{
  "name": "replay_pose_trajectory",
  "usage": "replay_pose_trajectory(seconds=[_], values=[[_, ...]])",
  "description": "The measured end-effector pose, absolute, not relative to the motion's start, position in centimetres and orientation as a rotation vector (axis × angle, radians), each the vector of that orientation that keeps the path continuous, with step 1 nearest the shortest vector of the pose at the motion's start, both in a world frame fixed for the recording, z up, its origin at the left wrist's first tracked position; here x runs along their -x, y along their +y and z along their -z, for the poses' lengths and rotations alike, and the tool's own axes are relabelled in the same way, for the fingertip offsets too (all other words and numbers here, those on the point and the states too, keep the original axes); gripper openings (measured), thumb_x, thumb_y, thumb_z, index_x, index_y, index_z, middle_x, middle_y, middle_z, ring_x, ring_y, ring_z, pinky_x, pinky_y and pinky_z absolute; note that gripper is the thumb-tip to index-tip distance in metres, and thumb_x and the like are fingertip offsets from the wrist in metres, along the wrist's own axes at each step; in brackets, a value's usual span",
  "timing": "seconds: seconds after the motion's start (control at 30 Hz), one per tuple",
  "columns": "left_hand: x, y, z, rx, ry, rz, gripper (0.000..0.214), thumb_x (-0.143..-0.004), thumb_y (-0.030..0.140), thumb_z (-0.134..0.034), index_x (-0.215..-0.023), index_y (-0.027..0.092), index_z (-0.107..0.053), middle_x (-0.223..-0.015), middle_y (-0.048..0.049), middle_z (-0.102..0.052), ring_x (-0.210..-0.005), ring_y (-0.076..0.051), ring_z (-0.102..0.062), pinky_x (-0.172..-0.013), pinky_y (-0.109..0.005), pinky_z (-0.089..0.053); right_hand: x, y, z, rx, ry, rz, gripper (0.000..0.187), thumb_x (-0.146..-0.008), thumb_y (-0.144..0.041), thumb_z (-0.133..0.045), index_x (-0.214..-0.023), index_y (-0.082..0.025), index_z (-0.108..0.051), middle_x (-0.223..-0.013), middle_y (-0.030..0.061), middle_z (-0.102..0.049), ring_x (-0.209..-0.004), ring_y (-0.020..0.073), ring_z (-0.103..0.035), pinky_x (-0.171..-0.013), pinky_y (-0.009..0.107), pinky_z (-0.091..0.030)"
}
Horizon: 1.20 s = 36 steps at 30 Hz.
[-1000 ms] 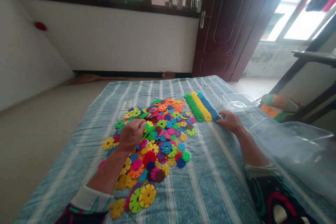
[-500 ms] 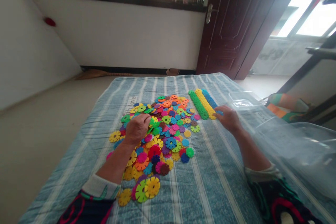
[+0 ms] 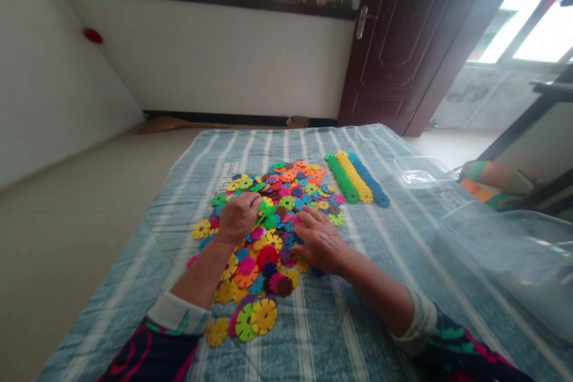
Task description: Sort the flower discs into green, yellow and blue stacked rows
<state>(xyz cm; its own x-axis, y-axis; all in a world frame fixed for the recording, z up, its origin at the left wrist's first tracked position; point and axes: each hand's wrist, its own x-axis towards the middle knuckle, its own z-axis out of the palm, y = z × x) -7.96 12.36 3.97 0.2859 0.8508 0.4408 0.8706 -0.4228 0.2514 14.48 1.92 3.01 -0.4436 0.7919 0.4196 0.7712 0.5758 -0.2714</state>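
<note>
A heap of flat, flower-shaped plastic discs point(image 3: 286, 203) in many colours lies on a blue striped cloth point(image 3: 358, 286). My left hand point(image 3: 239, 216) rests on the heap's left part, fingers curled round green discs point(image 3: 267, 210). My right hand point(image 3: 320, 240) lies on the heap's right side, fingers stretched out flat over the discs. Beyond the heap, three rows of stacked discs lie side by side: a green row point(image 3: 341, 179), a yellow row point(image 3: 355, 177) and a blue row point(image 3: 369, 179).
A clear plastic lid point(image 3: 414, 171) and a large clear plastic box point(image 3: 514, 256) sit at the right of the cloth. A dark wooden door point(image 3: 403, 42) and a white wall stand behind. Bare floor point(image 3: 67, 209) lies to the left.
My right hand left the near end of the blue row and moved left onto the disc heap. My left hand stayed on the heap. The camera shifted slightly.
</note>
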Motion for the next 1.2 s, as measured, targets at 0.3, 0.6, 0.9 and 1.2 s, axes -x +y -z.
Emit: replay_pose_trajectory(seconds=[0.3, 0.6, 0.9, 1.2], values=[[8.2, 12.9, -3.7, 2.471, -1.624, 0.847, 0.039, -0.091, 0.037, -0.037, -0.088, 0.019, -0.071, -0.094, -0.0089, -0.077, -0.088, -0.023, -0.07, -0.08, -0.03, -0.052, -15.4, 3.3, -3.6, 1.049, -2.097, -0.389, 0.008, -0.082, -0.021, -0.07, -0.075, -0.022, -0.07, -0.1, 0.0046, -0.071, -0.108, 0.0207, -0.062, -0.101, 0.039, -0.048], [8.4, 13.0, -3.7, 2.485, -1.649, 0.861, 0.037, -0.089, 0.039, -0.039, -0.089, 0.021, -0.071, -0.095, -0.0082, -0.077, -0.087, -0.024, -0.07, -0.08, -0.03, -0.052, -31.3, 5.2, -7.3, 1.712, -1.744, -0.18, 0.014, -0.077, -0.015, -0.062, -0.072, -0.019, -0.074, -0.087, 0.0067, -0.073, -0.086, 0.0218, -0.067, -0.085, 0.035, -0.051], [8.4, 13.0, -3.8, 2.499, -1.649, 0.858, 0.04, -0.09, 0.04, -0.036, -0.088, 0.019, -0.071, -0.094, -0.0104, -0.076, -0.087, -0.026, -0.07, -0.079, -0.033, -0.052, -35.2, 5.0, -4.5, 2.056, -1.645, -0.082, 0.019, -0.079, -0.016, -0.06, -0.081, -0.021, -0.078, -0.091, 0.0065, -0.076, -0.091, 0.0245, -0.07, -0.084, 0.033, -0.051], [8.3, 13.1, -3.7, 2.502, -1.668, 0.832, 0.042, -0.09, 0.04, -0.036, -0.092, 0.018, -0.071, -0.098, -0.0107, -0.076, -0.092, -0.026, -0.07, -0.083, -0.033, -0.052, -36.4, 4.9, -3.5, 2.094, -1.534, -0.018, 0.02, -0.078, -0.024, -0.065, -0.093, -0.02, -0.077, -0.103, 0.0078, -0.075, -0.099, 0.0247, -0.068, -0.09, 0.036, -0.05]])
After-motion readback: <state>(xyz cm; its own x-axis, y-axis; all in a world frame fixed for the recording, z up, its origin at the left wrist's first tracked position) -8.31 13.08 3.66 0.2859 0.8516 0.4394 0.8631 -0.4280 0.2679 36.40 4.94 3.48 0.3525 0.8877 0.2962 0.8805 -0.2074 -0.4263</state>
